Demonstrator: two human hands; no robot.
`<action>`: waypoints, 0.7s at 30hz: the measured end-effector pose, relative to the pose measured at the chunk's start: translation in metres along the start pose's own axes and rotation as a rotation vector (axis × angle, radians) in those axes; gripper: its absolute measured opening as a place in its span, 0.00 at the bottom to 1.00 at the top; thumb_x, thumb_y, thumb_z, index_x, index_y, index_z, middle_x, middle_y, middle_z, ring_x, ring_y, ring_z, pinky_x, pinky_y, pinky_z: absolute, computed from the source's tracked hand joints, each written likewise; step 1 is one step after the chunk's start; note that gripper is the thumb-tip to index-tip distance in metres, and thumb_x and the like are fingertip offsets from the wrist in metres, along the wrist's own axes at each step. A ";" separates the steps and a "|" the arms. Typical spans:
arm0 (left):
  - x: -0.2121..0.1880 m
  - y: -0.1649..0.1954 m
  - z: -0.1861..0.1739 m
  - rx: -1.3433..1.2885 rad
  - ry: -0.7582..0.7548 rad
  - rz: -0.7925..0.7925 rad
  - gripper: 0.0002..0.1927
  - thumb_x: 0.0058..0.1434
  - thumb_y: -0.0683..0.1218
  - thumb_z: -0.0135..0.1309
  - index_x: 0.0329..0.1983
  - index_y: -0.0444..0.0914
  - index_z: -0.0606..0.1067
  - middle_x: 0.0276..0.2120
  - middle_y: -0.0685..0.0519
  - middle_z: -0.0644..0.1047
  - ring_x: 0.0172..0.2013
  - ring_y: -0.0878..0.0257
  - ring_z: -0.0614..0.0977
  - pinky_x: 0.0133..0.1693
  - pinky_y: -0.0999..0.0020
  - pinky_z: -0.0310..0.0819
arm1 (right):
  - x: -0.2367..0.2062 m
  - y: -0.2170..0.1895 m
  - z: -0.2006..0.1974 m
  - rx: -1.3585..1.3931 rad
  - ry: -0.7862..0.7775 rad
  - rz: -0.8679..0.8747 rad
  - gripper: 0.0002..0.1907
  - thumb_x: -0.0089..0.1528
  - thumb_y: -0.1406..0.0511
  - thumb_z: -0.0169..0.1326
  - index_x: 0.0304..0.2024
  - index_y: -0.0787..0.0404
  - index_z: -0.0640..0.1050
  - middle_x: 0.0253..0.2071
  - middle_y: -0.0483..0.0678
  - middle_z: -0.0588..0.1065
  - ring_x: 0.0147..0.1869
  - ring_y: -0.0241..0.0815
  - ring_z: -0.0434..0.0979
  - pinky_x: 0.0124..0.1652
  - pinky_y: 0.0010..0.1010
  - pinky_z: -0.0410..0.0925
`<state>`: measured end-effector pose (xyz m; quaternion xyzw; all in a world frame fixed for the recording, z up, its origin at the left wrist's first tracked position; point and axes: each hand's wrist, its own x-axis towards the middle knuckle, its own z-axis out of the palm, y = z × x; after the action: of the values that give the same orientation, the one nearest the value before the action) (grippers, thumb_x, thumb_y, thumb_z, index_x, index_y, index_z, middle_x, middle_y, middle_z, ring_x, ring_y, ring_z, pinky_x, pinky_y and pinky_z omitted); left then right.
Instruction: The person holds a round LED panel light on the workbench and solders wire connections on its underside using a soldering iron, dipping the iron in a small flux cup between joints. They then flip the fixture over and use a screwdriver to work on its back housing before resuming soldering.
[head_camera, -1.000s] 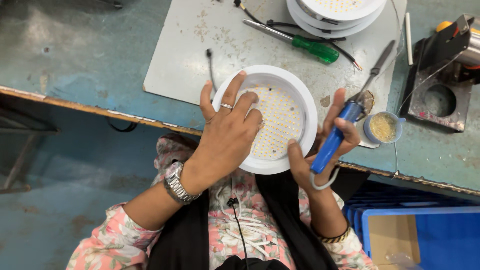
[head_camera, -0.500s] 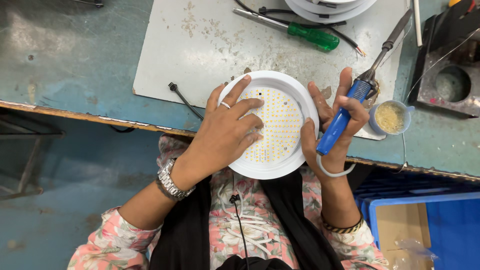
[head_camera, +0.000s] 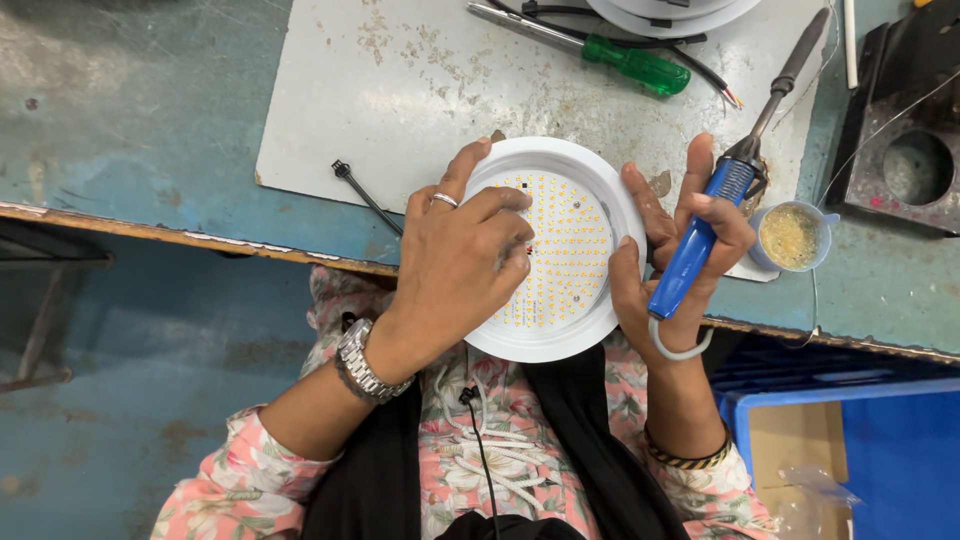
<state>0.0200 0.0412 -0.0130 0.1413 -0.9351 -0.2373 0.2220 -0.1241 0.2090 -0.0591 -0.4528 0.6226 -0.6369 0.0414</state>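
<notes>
The round LED lamp housing (head_camera: 600, 200) looks like smooth white plastic. The soldering iron (head_camera: 700, 240) has a glossy blue plastic grip and dull metal shaft. The worktop (head_camera: 140, 130) is worn, scuffed teal paint under a scratched pale mat (head_camera: 400, 90). The wristwatch (head_camera: 362, 362) is shiny metal.

The left hand (head_camera: 455, 265) pressed on a round white LED lamp (head_camera: 565, 250); the right hand (head_camera: 680, 255) steadied its right rim, gripping a blue-handled soldering iron (head_camera: 725, 195).

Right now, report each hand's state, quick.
Left hand: fingers spread, pressing on the round white LED light panel, gripping nothing.
Right hand: closed around the blue-handled soldering iron, its fingers also touching the panel's rim.
</notes>
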 end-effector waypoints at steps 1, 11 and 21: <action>0.000 0.000 0.000 0.001 0.005 0.010 0.04 0.53 0.43 0.61 0.32 0.43 0.82 0.49 0.56 0.80 0.69 0.46 0.64 0.53 0.43 0.62 | 0.000 0.000 0.000 -0.004 0.000 0.002 0.33 0.64 0.85 0.47 0.61 0.52 0.52 0.80 0.65 0.44 0.79 0.57 0.61 0.72 0.42 0.70; -0.004 -0.007 -0.010 -0.074 -0.012 0.126 0.04 0.52 0.44 0.62 0.31 0.45 0.82 0.53 0.54 0.77 0.71 0.41 0.61 0.56 0.42 0.60 | -0.003 -0.001 -0.001 -0.023 0.004 0.043 0.33 0.64 0.84 0.47 0.61 0.51 0.52 0.81 0.66 0.45 0.76 0.60 0.70 0.68 0.37 0.72; -0.002 -0.006 -0.011 -0.050 -0.050 0.128 0.01 0.57 0.47 0.63 0.31 0.47 0.83 0.52 0.57 0.77 0.71 0.42 0.61 0.52 0.46 0.62 | -0.003 0.002 0.000 -0.020 0.018 0.021 0.34 0.63 0.85 0.46 0.62 0.51 0.52 0.80 0.67 0.46 0.78 0.62 0.67 0.71 0.38 0.72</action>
<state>0.0277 0.0325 -0.0079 0.0694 -0.9413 -0.2493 0.2166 -0.1233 0.2110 -0.0622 -0.4408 0.6340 -0.6343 0.0380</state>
